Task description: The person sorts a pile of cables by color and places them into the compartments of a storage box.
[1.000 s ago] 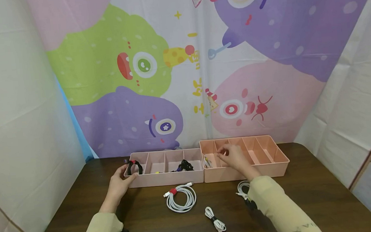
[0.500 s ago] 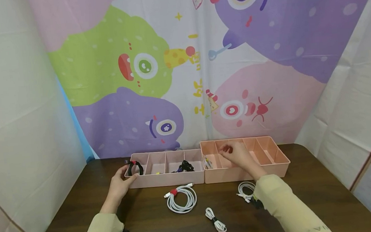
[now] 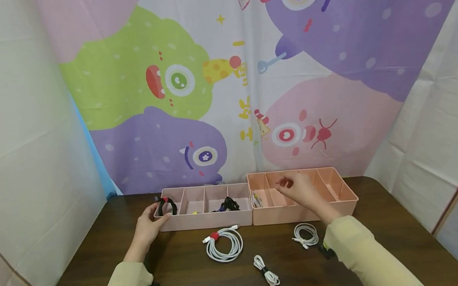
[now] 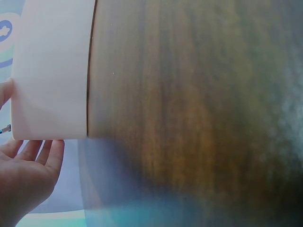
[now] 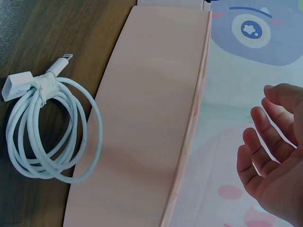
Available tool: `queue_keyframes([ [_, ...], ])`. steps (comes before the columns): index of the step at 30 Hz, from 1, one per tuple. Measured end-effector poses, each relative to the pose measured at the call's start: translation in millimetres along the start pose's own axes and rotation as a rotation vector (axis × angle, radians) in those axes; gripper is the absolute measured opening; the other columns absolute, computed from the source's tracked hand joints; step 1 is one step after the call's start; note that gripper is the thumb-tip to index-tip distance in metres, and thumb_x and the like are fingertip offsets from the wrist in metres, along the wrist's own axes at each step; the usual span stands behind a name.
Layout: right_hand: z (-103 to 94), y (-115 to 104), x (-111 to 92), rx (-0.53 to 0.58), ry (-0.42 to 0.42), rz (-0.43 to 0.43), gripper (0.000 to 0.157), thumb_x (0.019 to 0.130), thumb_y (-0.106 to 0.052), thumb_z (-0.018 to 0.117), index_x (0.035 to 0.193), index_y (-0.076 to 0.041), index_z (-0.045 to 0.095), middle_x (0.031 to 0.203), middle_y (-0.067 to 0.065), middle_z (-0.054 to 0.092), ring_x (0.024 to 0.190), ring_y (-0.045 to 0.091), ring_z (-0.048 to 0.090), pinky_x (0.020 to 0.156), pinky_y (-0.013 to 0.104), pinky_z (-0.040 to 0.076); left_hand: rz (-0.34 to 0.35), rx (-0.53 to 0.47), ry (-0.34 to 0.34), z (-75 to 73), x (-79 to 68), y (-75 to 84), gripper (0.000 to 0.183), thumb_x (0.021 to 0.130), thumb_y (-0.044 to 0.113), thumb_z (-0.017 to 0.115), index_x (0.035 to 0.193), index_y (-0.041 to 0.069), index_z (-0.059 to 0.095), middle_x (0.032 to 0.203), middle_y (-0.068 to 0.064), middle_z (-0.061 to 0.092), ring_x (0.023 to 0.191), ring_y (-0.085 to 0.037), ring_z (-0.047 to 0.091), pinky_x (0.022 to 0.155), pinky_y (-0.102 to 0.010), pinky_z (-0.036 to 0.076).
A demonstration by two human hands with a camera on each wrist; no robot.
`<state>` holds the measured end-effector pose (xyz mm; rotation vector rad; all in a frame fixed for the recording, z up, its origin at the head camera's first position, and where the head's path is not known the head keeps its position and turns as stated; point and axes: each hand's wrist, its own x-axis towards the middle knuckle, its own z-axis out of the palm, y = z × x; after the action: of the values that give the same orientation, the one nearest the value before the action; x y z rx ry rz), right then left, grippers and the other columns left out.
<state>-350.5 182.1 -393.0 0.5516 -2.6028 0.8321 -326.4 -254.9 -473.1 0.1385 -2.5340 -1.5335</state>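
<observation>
My left hand [image 3: 144, 230] grips the left end of the mauve-pink divided box [image 3: 207, 221], fingers along the outside of its end wall and thumb over the rim. A black cable coil with a red tie [image 3: 173, 207] stands in the end compartment beside that thumb; whether skin touches cable, I can't tell. My right hand [image 3: 298, 191] holds nothing, fingers loosely bent above the salmon divided box [image 3: 276, 215]. Slim pale cables [image 3: 256, 199] stand in that box's leftmost compartment. Farther along the mauve-pink box I see a black cable bundle [image 3: 229, 204], its compartment unclear to me. In front, on the dark wooden table [image 3: 184, 283], lie a red-tied white cable coil [image 3: 225, 258], a folded white cable with a black strap [image 3: 266, 271] and, near my right sleeve [image 3: 356, 241], a smaller white coil [image 5: 42, 90]. A monster-print curtain [image 3: 171, 39] hangs behind.
</observation>
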Motion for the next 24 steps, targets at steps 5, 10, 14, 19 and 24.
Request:
queue_keyframes([
  [5,-6.9,-3.8,-5.8,0.023,0.007,-0.017,0.011,0.081,-0.014,0.073,0.089,-0.007,0.070,0.077,0.001,0.066,0.073,0.020,0.058,0.064,0.029,0.045,-0.005,-0.003,-0.004,0.7,0.0,-0.2,0.062,0.089,0.019,0.064,0.139,-0.005,0.036,0.140,-0.027,0.041,0.126,-0.038,0.041,0.099,-0.047,0.039],
  [10,-12.5,-5.1,-12.2,0.021,0.007,-0.004,0.012,0.081,-0.014,0.073,0.091,-0.007,0.070,0.079,0.001,0.066,0.074,0.019,0.058,0.064,0.029,0.045,-0.005,0.005,-0.001,-0.3,-0.7,0.7,0.062,0.089,0.019,0.064,0.139,-0.005,0.036,0.140,-0.027,0.041,0.126,-0.039,0.041,0.099,-0.048,0.039],
  [14,-15.7,-4.4,-17.5,0.002,0.012,0.009,0.013,0.082,-0.017,0.073,0.091,-0.009,0.070,0.080,0.001,0.066,0.074,0.016,0.056,0.063,0.029,0.046,-0.004,0.008,0.001,0.1,-0.8,1.3,0.062,0.089,0.019,0.065,0.139,-0.005,0.036,0.140,-0.028,0.040,0.126,-0.039,0.041,0.100,-0.049,0.039],
  [19,-20.4,-5.0,-23.5,-0.036,0.027,0.032,0.019,0.082,-0.027,0.074,0.092,-0.011,0.072,0.080,-0.001,0.066,0.075,0.017,0.057,0.062,0.028,0.045,-0.005,-0.003,-0.002,0.8,0.1,-0.1,0.062,0.089,0.020,0.065,0.138,-0.005,0.037,0.140,-0.027,0.041,0.126,-0.039,0.040,0.100,-0.048,0.038],
  [24,-25.9,-5.8,-29.4,-0.027,0.057,0.004,0.016,0.081,-0.026,0.074,0.091,-0.013,0.071,0.080,-0.001,0.065,0.076,0.019,0.059,0.061,0.028,0.045,-0.005,-0.017,-0.008,0.8,0.5,-0.9,0.062,0.089,0.019,0.065,0.138,-0.005,0.036,0.141,-0.028,0.039,0.127,-0.040,0.039,0.102,-0.049,0.037],
])
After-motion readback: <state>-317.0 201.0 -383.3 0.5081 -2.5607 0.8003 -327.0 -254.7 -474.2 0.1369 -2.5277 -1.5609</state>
